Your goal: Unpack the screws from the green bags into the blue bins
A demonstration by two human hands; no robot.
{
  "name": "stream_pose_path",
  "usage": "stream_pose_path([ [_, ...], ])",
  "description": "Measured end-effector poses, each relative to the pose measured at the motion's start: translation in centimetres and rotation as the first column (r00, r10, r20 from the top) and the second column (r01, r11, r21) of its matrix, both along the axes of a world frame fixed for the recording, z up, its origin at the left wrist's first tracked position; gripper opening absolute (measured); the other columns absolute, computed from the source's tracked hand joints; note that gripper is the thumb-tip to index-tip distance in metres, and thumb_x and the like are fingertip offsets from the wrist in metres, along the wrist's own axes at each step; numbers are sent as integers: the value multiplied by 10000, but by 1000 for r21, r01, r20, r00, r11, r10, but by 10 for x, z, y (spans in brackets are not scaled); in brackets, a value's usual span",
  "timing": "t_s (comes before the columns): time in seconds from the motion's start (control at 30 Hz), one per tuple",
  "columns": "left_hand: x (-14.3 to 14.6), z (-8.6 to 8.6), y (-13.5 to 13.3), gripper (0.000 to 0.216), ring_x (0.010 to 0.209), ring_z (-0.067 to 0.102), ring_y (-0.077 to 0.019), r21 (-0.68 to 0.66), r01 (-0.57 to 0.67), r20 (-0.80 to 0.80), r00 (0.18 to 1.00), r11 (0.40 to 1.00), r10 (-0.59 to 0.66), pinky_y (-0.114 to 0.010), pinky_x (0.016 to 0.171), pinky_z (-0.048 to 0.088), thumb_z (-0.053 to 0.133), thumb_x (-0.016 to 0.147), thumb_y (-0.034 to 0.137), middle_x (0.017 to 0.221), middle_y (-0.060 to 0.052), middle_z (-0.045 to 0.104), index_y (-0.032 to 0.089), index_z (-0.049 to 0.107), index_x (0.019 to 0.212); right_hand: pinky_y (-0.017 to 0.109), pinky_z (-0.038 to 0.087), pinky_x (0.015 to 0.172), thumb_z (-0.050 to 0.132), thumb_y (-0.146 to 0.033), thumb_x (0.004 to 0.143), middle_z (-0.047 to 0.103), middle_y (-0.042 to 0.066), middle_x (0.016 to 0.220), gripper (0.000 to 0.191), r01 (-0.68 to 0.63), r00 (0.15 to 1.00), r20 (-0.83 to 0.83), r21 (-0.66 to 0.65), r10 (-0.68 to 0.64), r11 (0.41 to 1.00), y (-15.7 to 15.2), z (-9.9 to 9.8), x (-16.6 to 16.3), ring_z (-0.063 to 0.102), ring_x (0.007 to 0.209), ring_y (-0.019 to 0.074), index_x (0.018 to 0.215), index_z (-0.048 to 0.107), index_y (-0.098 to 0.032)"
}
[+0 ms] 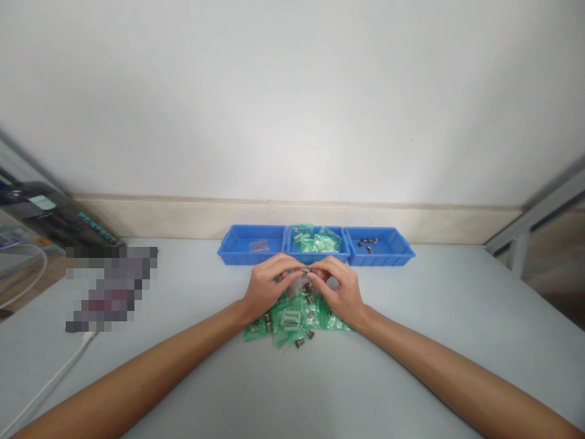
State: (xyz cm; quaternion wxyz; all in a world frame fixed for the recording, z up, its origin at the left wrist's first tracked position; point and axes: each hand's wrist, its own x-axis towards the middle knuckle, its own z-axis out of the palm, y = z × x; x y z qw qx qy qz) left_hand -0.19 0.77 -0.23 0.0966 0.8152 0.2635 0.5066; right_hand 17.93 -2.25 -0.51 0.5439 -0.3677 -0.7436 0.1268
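Note:
My left hand (269,281) and my right hand (342,288) meet above a pile on the table. Their thumbs and fingertips pinch a small metal screw-like piece (306,270), mostly covered by the fingers, so its exact kind does not show. Beneath them lie several clear bags with green edges (291,320), holding small pale pieces. Short dark metal screws (299,343) are scattered on and around these bags. Part of the pile is hidden behind my hands.
Three blue trays stand in a row beyond my hands: the left tray (231,249) has small clear pieces, the middle tray (345,251) green-edged bags, the right tray (395,251) several dark screws. At left are a blurred-out object (114,286), a white cable (55,378) and a black bottle-like object (59,219).

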Motion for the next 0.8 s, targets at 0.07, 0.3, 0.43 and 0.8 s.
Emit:
stream_pose_path([
  [0.07,0,0,0,120,733,653,-128,-6,-5,0,1000,1000,5,-216,642,525,621,883,239,829,-56,713,151,703,873,259,441,580,609,-249,896,559,-4,670,88,1,1000,3,-3,-1,1000,0,0,0,520,610,134,889,668,-183],
  [0.3,0,-1,0,116,722,647,-124,-15,-1,5,1000,1000,1,-211,628,520,627,879,237,828,-57,707,149,701,871,259,438,580,614,-261,895,562,-1,667,106,13,1000,0,-21,-13,1000,1,-1,0,520,608,135,875,677,-178],
  [0.43,0,0,0,106,674,629,-110,-12,11,2,1000,1000,-11,-205,606,512,629,878,239,826,-48,705,154,692,867,265,444,580,598,-282,904,578,4,675,122,11,1000,8,-15,-10,1000,0,-1,0,530,611,139,890,674,-188],
  [0.8,0,-2,1,80,733,647,-119,13,5,0,1000,1000,-6,-207,655,524,627,874,196,837,-48,700,156,695,879,256,441,573,607,-244,894,570,4,672,93,-5,1000,17,0,5,1000,-1,0,0,530,608,135,858,658,-175],
])
